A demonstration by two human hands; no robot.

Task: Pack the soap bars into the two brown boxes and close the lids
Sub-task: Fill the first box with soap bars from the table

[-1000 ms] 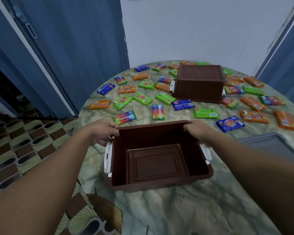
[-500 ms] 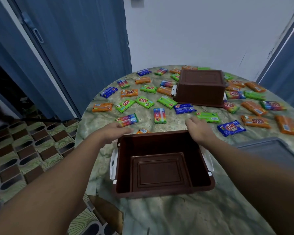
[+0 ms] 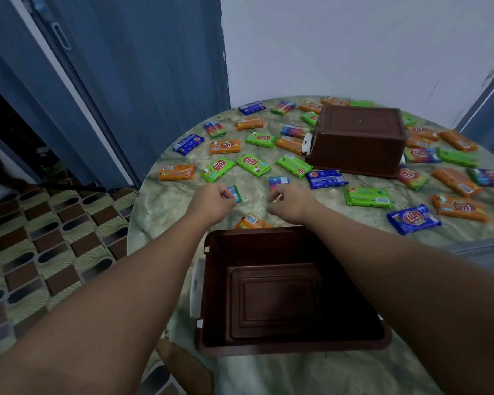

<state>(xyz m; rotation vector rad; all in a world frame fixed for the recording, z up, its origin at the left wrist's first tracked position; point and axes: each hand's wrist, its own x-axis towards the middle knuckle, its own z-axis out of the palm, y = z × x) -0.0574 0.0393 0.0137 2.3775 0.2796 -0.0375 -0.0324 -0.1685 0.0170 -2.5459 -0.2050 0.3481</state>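
An open, empty brown box [image 3: 277,303] stands on the table close to me. A second brown box [image 3: 357,138] stands further back on the right, its flat top shut. Wrapped soap bars in orange, green, blue and rainbow colours lie scattered over the table. My left hand [image 3: 211,203] curls its fingers on the edge of a rainbow soap bar [image 3: 236,193] just beyond the open box. My right hand [image 3: 291,202] curls over another rainbow soap bar [image 3: 278,182], mostly hiding it. An orange bar [image 3: 251,222] lies between my wrists, against the box's far wall.
The round marbled table [image 3: 268,372] ends at its left edge over a patterned tile floor [image 3: 54,252]. A grey lid [image 3: 485,252] lies at the right, partly under my forearm. Blue doors and a white wall stand behind the table.
Both hands let go of the open box's rim and reached forward onto the table. Each now closes on a rainbow soap bar. The box stays where it was set.
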